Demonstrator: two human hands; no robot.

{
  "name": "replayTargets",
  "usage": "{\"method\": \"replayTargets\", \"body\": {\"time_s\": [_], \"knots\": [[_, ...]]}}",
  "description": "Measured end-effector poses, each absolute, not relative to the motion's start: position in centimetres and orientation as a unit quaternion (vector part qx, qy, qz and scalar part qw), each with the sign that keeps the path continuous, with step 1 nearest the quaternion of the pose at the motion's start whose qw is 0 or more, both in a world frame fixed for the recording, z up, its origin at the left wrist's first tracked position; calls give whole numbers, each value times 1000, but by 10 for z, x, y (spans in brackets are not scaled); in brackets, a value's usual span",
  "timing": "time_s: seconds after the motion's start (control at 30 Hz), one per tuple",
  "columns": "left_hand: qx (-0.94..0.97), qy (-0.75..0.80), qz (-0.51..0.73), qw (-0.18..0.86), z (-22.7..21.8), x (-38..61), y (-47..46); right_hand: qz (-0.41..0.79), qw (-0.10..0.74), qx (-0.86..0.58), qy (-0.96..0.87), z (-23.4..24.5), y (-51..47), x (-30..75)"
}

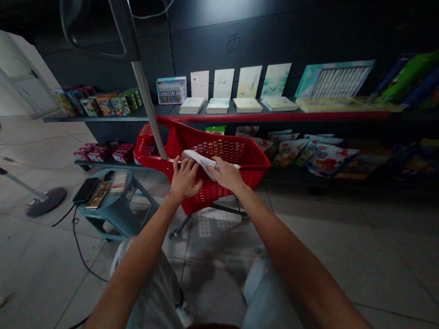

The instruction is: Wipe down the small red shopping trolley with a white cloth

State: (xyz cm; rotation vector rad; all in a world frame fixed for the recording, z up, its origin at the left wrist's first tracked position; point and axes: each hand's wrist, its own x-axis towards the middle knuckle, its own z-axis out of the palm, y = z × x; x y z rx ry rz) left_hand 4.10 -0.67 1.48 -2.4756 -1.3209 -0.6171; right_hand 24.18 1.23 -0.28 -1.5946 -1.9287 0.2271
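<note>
Head view: both bare hands are at a red basket cart (197,203) standing on the tiled floor (311,259), in front of a dark shelving unit. White cloth (200,157) lies across the near rim of the basket, partly bunched, one end reaching toward the basket's interior. Right hand (227,175): fingers clamped on the cloth, thumb on the near side. Left hand (184,179): fingers slightly spread and bent over the near rim, at the cloth's left end; whether they pinch the fabric or only press on it, cannot tell. Grey pole (147,104) slants up from the cart's left part to a dark loop-shaped handle (124,28). Blue-grey stool (117,214) stands left of the cart, carrying a flat black device (86,190), a brown patterned item (98,195) and a pixelated pale item. Black cable (91,272) runs over the floor near the stool; farther left, a round dark base (46,202) with a thin rod. Upper shelf (238,116), red-edged in its middle stretch: small colourful boxes (105,105) at left, then a boxed set (172,90), then four pale upright panels with low stacks before them, and a larger boxed set farther right. Lower level: red packs (99,153) at left, snack bags (291,151) behind and right of the cart. Far right is dark and blurred; goods there look like bagged packets, unconfirmed. Wearer's legs, in light trousers, flank the foreground.
</note>
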Motion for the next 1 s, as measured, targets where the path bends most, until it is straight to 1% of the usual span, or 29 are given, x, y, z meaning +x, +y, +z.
{"method": "replayTargets", "body": {"time_s": [0.23,0.57,0.73,1.0], "knots": [[-857,-445,-221,139,16,40,-10,87,321,-638,-694,0,4,249],[-857,-447,-226,121,20,30,-11,34,251,-635,-729,-11,6,284],[-853,-453,-229,120,21,29,-10,14,242,-629,-738,-18,9,298],[-852,-452,-232,124,20,29,-9,10,242,-634,-734,-17,4,303]]}}
